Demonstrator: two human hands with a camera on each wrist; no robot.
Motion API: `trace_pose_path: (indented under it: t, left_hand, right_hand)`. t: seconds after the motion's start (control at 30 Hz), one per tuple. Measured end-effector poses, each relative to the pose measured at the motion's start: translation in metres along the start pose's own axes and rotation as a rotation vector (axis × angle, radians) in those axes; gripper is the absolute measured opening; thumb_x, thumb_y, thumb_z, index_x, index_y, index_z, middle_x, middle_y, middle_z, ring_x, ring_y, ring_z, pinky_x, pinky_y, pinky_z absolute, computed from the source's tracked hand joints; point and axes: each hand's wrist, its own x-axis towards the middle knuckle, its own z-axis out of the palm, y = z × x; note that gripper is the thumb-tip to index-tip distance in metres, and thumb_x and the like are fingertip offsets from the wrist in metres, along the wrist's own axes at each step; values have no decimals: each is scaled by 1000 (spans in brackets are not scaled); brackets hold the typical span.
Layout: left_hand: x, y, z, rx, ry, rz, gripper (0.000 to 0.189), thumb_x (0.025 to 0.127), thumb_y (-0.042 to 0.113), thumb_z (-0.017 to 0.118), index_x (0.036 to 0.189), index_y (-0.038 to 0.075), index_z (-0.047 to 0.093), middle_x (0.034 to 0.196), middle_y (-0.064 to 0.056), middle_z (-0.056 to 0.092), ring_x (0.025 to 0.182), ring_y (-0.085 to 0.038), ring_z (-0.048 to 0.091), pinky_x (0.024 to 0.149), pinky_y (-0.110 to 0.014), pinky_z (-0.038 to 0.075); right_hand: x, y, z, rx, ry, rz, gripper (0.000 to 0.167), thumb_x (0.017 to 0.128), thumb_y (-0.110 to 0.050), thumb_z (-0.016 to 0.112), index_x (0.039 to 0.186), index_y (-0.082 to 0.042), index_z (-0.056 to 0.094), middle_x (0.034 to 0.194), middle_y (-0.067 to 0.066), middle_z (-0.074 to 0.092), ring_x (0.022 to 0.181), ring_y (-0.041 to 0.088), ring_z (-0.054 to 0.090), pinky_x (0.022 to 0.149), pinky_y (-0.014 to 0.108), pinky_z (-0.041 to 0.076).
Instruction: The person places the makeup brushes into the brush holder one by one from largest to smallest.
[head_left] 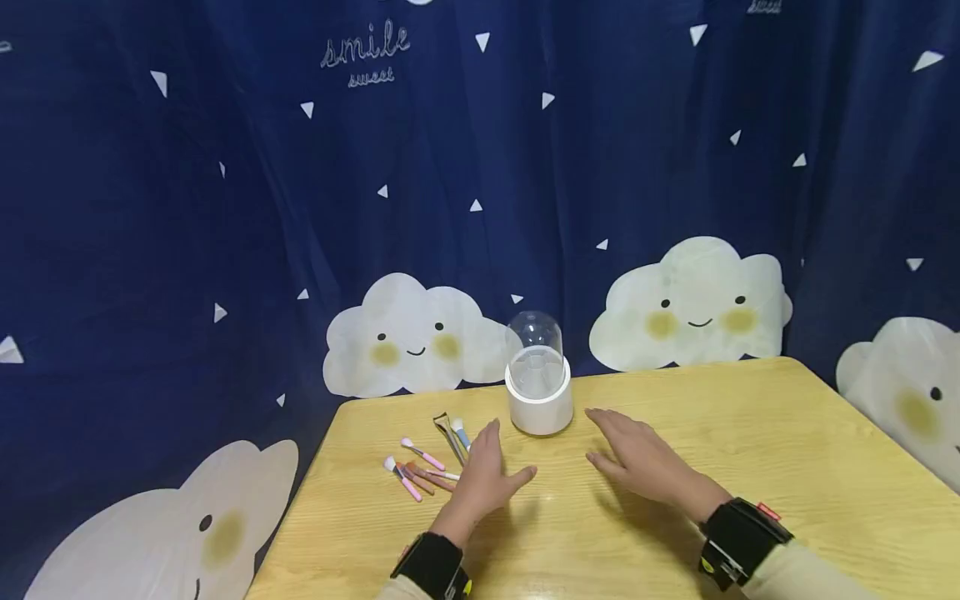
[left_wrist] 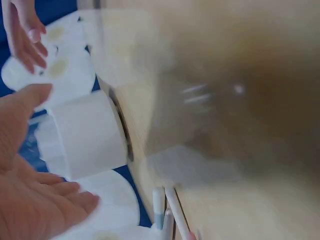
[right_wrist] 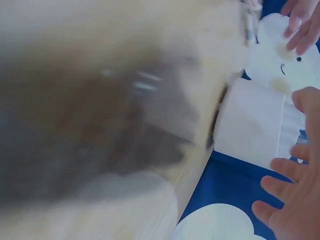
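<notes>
A white round holder with a clear domed cover stands near the table's back edge. My left hand is in front of it to the left, fingers extended and thumb spread, touching nothing that I can see. To the holder's right, my right hand reaches forward with straight fingers, apart from it. Both wrist views show the white holder between the two hands. Makeup brushes lie on the table left of my left hand, which partly hides some of them.
The wooden table has a light yellow grain. Behind it hangs a dark blue curtain with white triangles and smiling clouds. Black bands circle both wrists. One brush-like tool has a wide metal head.
</notes>
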Motion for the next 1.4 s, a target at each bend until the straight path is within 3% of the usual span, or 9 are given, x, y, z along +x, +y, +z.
trace_pose_path:
  t: [0.13, 0.3, 0.5, 0.67, 0.83, 1.0, 1.17, 1.27, 1.4]
  left_hand:
    - [42, -10, 18, -268, 36, -75, 118, 77, 36, 88, 155, -14, 14, 155, -38, 28, 144, -50, 30, 115, -59, 33]
    - [92, -27, 29, -432, 59, -152, 133, 72, 34, 91, 159, -5, -1, 163, -32, 15, 150, -46, 18, 118, -59, 25]
    - [124, -45, 35, -515, 67, -75, 139, 69, 31, 95, 161, 4, -5, 165, -21, 19, 152, -37, 21, 121, -54, 23]
    - [132, -44, 44, -423, 183, -28, 134, 62, 39, 97, 160, 1, 13, 158, -23, 30, 143, -37, 34, 114, -53, 34]
    - [131, -37, 58, -317, 255, -63, 121, 55, 49, 98, 148, 4, 34, 141, -15, 40, 129, -30, 36, 103, -46, 39]
    - [127, -35, 69, -391, 232, -67, 118, 56, 47, 98, 142, 6, 28, 136, -11, 44, 122, -25, 49, 101, -41, 44]
    - [122, -33, 68, -448, 179, -47, 118, 59, 46, 98, 142, 11, 22, 139, -11, 46, 120, -24, 56, 101, -41, 47]
    - [118, -31, 66, -447, 152, -42, 119, 60, 47, 97, 145, 13, 21, 141, -7, 45, 121, -21, 56, 102, -39, 47]
    - [112, -30, 70, -488, 173, -14, 123, 58, 46, 98, 151, 15, 23, 143, -1, 46, 122, -18, 55, 103, -38, 46]
  right_hand:
    - [29, 11, 1, 109, 14, 69, 71, 97, -26, 69, 150, 8, 36, 146, 30, 49, 132, 46, 51, 103, 61, 45]
    - [79, 27, -7, 247, 73, 146, 79, 99, -23, 66, 155, 9, 22, 154, 34, 34, 141, 49, 37, 110, 63, 37]
    - [122, 35, -2, 461, 124, 184, 84, 97, -26, 66, 157, 6, 17, 158, 33, 26, 140, 53, 36, 112, 63, 34]
    - [139, 32, 8, 534, 170, 170, 94, 90, -29, 73, 159, 2, 16, 159, 31, 26, 137, 55, 40, 110, 64, 36]
    - [145, 26, 15, 536, 153, 167, 104, 84, -35, 80, 161, -3, 16, 160, 28, 28, 140, 50, 39, 109, 65, 36]
    - [149, 22, 22, 540, 168, 163, 108, 81, -36, 84, 162, -11, 17, 161, 24, 25, 144, 43, 34, 110, 65, 35]
    - [152, 16, 23, 533, 211, 118, 111, 76, -36, 89, 162, -24, 20, 160, 19, 26, 144, 40, 35, 107, 67, 37]
    - [151, 11, 22, 508, 244, 99, 109, 73, -35, 91, 160, -23, 27, 158, 19, 29, 141, 39, 39, 105, 65, 41]
    - [144, 6, 20, 465, 282, 87, 102, 73, -34, 91, 156, -17, 34, 154, 18, 35, 135, 37, 45, 102, 62, 46]
